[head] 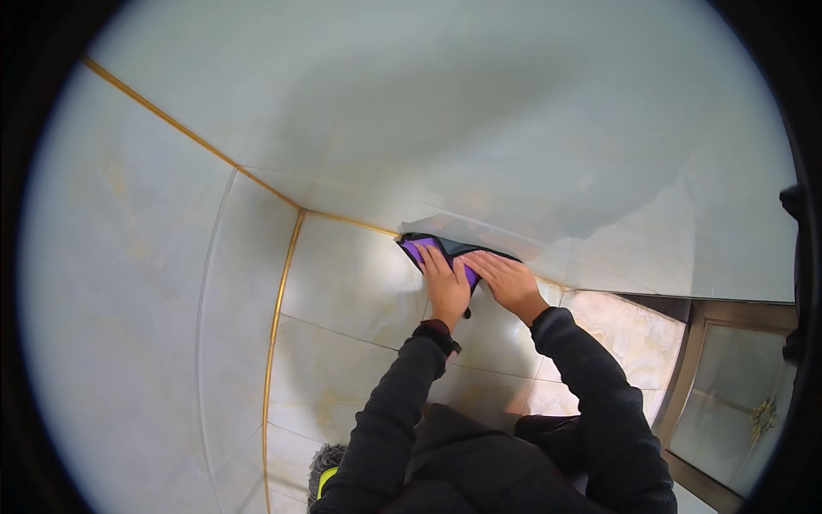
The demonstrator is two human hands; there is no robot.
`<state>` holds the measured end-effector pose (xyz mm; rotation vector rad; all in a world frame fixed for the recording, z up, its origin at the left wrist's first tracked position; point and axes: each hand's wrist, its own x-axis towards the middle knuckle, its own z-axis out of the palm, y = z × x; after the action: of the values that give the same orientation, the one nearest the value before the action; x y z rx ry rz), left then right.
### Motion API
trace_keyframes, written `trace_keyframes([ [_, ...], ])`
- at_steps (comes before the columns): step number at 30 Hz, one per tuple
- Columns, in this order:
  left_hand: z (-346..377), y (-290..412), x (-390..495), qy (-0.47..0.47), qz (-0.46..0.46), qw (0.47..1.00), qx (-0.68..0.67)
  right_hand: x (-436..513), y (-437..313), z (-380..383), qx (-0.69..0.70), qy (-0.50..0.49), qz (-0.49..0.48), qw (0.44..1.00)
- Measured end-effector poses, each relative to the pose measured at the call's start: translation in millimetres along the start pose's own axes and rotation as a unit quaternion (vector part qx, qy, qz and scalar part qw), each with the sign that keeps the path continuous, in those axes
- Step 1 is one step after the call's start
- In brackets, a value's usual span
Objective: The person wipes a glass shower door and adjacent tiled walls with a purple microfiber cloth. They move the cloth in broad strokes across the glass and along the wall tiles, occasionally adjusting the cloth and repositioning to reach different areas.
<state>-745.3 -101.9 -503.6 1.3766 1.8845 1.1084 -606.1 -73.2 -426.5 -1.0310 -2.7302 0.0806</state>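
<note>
A purple and grey cloth with black edging (457, 247) lies folded and bunched along the foot of the glossy tiled wall (501, 128), where it meets the tiled floor (359, 276). My left hand (444, 286) presses on the purple side, fingers pointing up toward the wall. Close beside it on the right, my right hand (510, 283) rests with fingers together on the cloth's right part. Both palms cover some of the cloth, so its full shape is hidden.
Gold-coloured trim (282, 276) runs along the corner and the left wall (128, 289). A grey fringed mop head with a lime-green part (327, 472) sits by my left arm. To the right stands a framed glass door (725, 392) with a gold ornament.
</note>
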Motion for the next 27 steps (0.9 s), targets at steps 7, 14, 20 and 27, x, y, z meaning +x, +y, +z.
trace_keyframes([
  [7, -9, 87, 10, 0.081, 0.343, 0.935, 0.039, -42, 12, -84, -0.176, 0.151, 0.044, 0.972],
  [14, -11, 47, 35, -0.1, 0.47, 0.849, 0.22, -88, 48, -57, -0.121, 0.082, -0.017, 0.989],
  [20, -16, 16, 19, -0.196, 0.518, 0.772, 0.31, -123, 50, -13, -0.015, 0.024, 0.05, 0.998],
  [27, 6, 139, 13, -0.175, 0.547, 0.806, 0.148, -144, 43, -76, -0.099, 0.262, 0.141, 0.95],
])
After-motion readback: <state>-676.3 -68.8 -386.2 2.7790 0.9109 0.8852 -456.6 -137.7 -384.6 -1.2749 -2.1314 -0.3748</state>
